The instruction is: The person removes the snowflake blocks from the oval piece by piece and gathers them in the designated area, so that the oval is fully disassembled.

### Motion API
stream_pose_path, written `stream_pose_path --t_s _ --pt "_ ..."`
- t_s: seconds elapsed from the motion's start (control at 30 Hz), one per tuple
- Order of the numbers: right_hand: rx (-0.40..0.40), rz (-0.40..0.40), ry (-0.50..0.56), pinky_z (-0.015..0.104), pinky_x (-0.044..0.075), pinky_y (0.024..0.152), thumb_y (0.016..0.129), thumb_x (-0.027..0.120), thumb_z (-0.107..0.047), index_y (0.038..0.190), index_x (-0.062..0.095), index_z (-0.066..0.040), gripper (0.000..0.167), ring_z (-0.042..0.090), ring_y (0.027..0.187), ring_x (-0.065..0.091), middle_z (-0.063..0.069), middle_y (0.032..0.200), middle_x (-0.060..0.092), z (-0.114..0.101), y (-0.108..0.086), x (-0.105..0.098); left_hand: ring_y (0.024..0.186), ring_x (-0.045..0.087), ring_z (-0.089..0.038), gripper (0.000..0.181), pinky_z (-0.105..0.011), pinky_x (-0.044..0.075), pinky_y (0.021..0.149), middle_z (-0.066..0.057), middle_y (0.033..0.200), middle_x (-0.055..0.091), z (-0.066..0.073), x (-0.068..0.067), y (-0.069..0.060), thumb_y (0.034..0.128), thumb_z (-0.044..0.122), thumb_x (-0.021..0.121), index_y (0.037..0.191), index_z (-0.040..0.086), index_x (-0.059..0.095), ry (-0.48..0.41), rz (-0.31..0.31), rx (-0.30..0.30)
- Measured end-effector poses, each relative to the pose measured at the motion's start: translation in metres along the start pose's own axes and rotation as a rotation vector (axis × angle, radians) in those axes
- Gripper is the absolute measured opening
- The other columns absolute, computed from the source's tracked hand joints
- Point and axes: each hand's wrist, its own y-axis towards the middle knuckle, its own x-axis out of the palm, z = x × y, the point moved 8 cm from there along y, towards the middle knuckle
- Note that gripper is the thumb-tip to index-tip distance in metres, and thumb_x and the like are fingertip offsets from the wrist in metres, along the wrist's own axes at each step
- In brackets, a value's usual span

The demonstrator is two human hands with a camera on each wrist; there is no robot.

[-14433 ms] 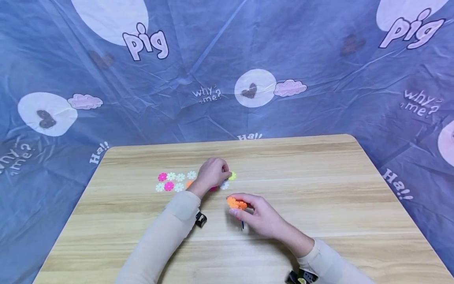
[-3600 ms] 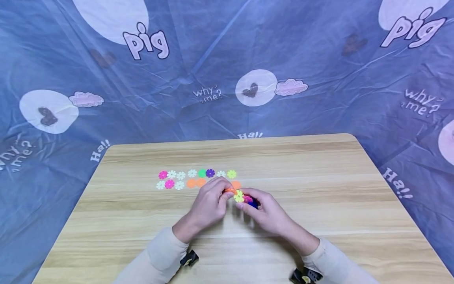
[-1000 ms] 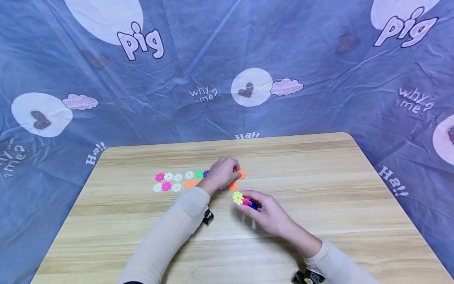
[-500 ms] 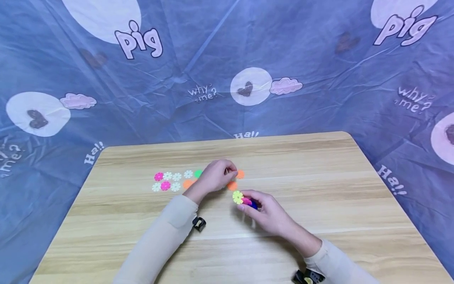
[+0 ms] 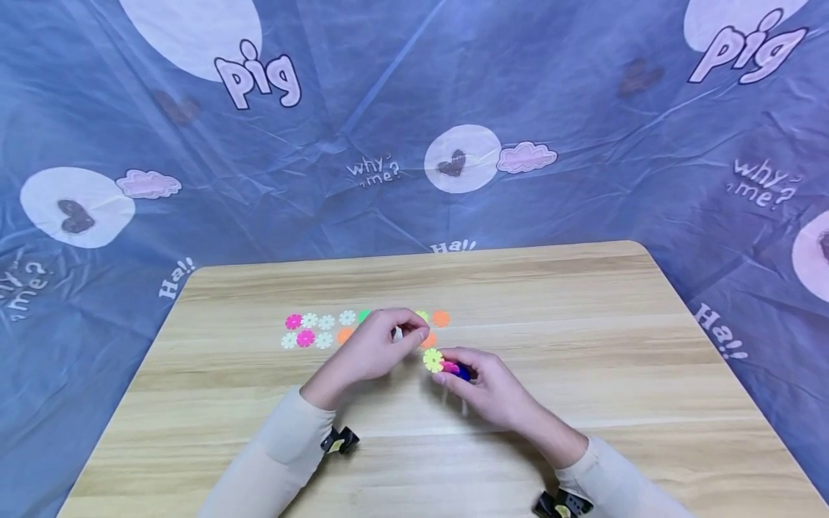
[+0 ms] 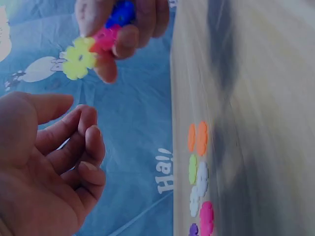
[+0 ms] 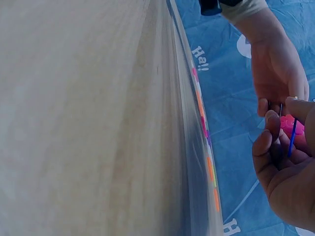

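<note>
The right hand [image 5: 495, 388] holds a small stack of flower-shaped discs between thumb and fingers; a yellow disc [image 5: 433, 360] is in front, with pink [image 6: 106, 38] and blue [image 6: 121, 14] ones behind it. Just left of that stack, the left hand [image 5: 376, 345] hovers with its fingers loosely bent; the left wrist view shows nothing in that hand [image 6: 54, 162]. Behind the hands, two rows of discs lie on the table, among them a pink disc [image 5: 294, 321], a white disc [image 5: 288, 340] and an orange disc [image 5: 441, 318] at the right end. The left hand hides part of both rows.
The wooden table [image 5: 583, 309] extends around the hands, its far edge against a blue printed cloth [image 5: 550, 86]. Black devices are strapped at the left wrist [image 5: 340, 440] and the right wrist [image 5: 562, 503].
An orange disc now lies at the right end of the back row. The left hand has drawn back from there toward the right hand, which keeps its discs and has barely moved.
</note>
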Motion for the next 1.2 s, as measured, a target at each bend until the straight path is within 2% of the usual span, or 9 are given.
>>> stream_pose_path --t_s 0.27,0.4,0.67,0.77,0.93,1.07,1.2 --pt "-0.035 -0.013 -0.015 0.025 0.062 0.089 0.101 0.077 -0.022 0.129 0.076 -0.006 0.032 0.011 0.101 0.073 0.009 0.118 0.08 -0.003 0.001 0.0 0.087 0.059 -0.014 0.023 -0.025 0.05 0.076 0.004 0.103 0.076 0.004 0.005 -0.018 0.1066 0.029 0.067 0.118 0.014 0.079 -0.089 -0.06 0.01" --pt "-0.042 -0.021 -0.034 0.025 0.061 0.093 0.101 0.077 -0.024 0.131 0.076 -0.007 0.034 0.014 0.106 0.074 0.01 0.123 0.08 -0.004 0.002 0.0 0.086 0.06 -0.013 0.022 -0.023 0.05 0.076 0.004 0.099 0.074 0.005 0.011 -0.021 0.1048 0.028 0.069 0.117 0.013 0.079 -0.12 -0.074 0.01" --pt "-0.048 -0.027 -0.056 0.024 0.06 0.086 0.1 0.078 -0.024 0.131 0.076 -0.008 0.034 0.011 0.099 0.072 0.009 0.121 0.08 -0.006 0.003 0.0 0.086 0.066 -0.011 0.021 -0.023 0.057 0.078 -0.002 0.1 0.076 0.003 0.017 -0.021 0.1021 0.018 0.071 0.119 0.007 0.077 -0.204 -0.095 -0.012" --pt "-0.032 -0.032 -0.046 0.023 0.06 0.084 0.1 0.078 -0.024 0.132 0.074 -0.006 0.037 0.009 0.099 0.072 0.012 0.124 0.079 -0.005 0.003 0.0 0.084 0.066 -0.011 0.022 -0.023 0.058 0.077 -0.003 0.101 0.076 0.002 0.017 -0.022 0.1013 0.015 0.071 0.12 0.006 0.077 -0.214 -0.088 -0.026" --pt "0.011 -0.024 -0.028 0.023 0.062 0.08 0.101 0.077 -0.023 0.133 0.073 -0.002 0.039 0.007 0.092 0.071 0.017 0.123 0.078 0.001 0.002 -0.001 0.081 0.065 -0.01 0.021 -0.021 0.057 0.073 -0.005 0.101 0.076 -0.001 0.013 -0.023 0.0997 0.01 0.07 0.119 0.005 0.078 -0.238 -0.038 -0.045" --pt "-0.021 -0.008 -0.044 0.025 0.062 0.087 0.101 0.077 -0.019 0.13 0.074 -0.004 0.033 0.012 0.098 0.074 0.013 0.122 0.079 0.0 0.001 -0.001 0.077 0.064 -0.009 0.02 -0.021 0.057 0.072 -0.005 0.1 0.076 -0.003 0.015 -0.023 0.1001 0.011 0.07 0.118 0.005 0.077 -0.26 -0.036 -0.062" --pt "-0.055 0.007 -0.054 0.025 0.062 0.089 0.1 0.077 -0.013 0.127 0.076 -0.005 0.028 0.014 0.102 0.074 0.011 0.121 0.08 -0.003 0.002 -0.001 0.068 0.06 -0.008 0.018 -0.021 0.055 0.064 -0.004 0.095 0.074 -0.003 0.02 -0.025 0.1005 0.013 0.072 0.115 0.005 0.077 -0.26 -0.053 -0.07"
